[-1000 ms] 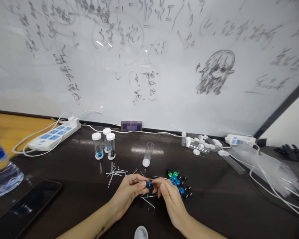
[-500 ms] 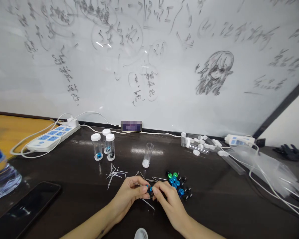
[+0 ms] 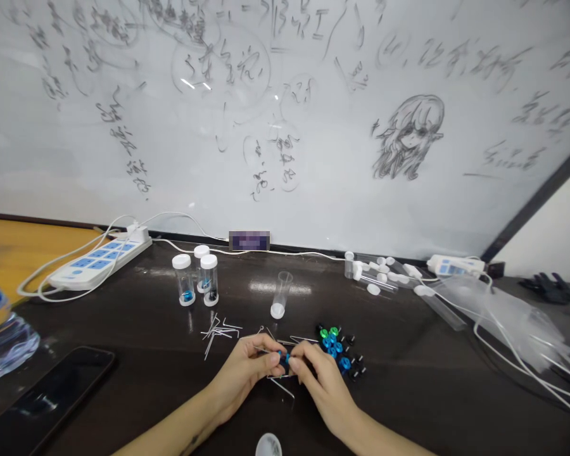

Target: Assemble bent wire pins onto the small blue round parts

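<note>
A small blue and black part [image 3: 284,360] is pinched between my two hands near the front middle of the table. My left hand [image 3: 253,362] is closed on its left side, and my right hand [image 3: 316,370] grips its right side with thumb and fingers. The fingertips hide most of it, so its exact kind does not show. Beneath the hands lies a bent thin metal rod [image 3: 284,387]. Just right of my right hand is a cluster of blue, green and black small parts [image 3: 332,345]. Several bent metal rods [image 3: 218,330] lie to the left.
Three capped clear tubes [image 3: 184,282] stand at back left; one open tube [image 3: 281,296] stands behind my hands. Tubes and white caps [image 3: 380,272] lie back right, near plastic bags [image 3: 498,316]. A phone [image 3: 52,396], bottle [image 3: 2,335], power strip [image 3: 99,259] and white cup-like thing [image 3: 268,445] are around.
Both hands stay in nearly the same place, still on the blue and black part. The whole view has shifted very slightly; nothing on the table has visibly moved.
</note>
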{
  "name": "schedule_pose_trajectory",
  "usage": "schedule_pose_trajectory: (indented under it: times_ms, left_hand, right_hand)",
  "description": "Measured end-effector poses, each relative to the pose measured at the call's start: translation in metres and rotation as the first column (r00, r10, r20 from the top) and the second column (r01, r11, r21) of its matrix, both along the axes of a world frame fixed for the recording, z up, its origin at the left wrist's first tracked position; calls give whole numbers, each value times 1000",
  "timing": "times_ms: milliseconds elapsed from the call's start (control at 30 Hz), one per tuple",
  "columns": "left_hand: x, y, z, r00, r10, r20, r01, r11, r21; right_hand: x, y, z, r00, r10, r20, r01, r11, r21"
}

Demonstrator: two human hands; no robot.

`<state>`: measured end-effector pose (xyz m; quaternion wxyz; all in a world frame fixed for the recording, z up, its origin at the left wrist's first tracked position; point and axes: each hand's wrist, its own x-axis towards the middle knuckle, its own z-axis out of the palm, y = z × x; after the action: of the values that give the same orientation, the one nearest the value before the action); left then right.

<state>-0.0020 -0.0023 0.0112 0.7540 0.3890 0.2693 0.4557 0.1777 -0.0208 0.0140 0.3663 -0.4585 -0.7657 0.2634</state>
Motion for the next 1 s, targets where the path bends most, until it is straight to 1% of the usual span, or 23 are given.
schedule_pose_trajectory:
  times_ms: [100,167,333,600,867,1000]
  left_hand:
    - [0,1,-2,1000,10,24,-10,1000,10]
    - [0,2,-3,1000,8,25,-9,1000,19]
    - [0,1,-3,1000,-6,20,5,1000,22]
    - [0,0,-1,1000,-4,30,4,1000,-1]
    - [0,2,-3,999,-1,34,1,1000,1]
    - [-1,1,-3,999,-2,38,2,1000,0]
  right_hand:
    - [0,2,-4,998,-15,-62,16,1000,9]
    - [0,3,-6,997,-7,-73,7,1000,-2]
    - [2,3,-4,1000,28,-6,-28,999,-17]
    - [0,-1,2,1000,19,-7,-19,1000,-5]
    - [0,1,-6,996,19,-82,-14,998,53]
    - [0,2,-7,991,-23,-129,27,999,28]
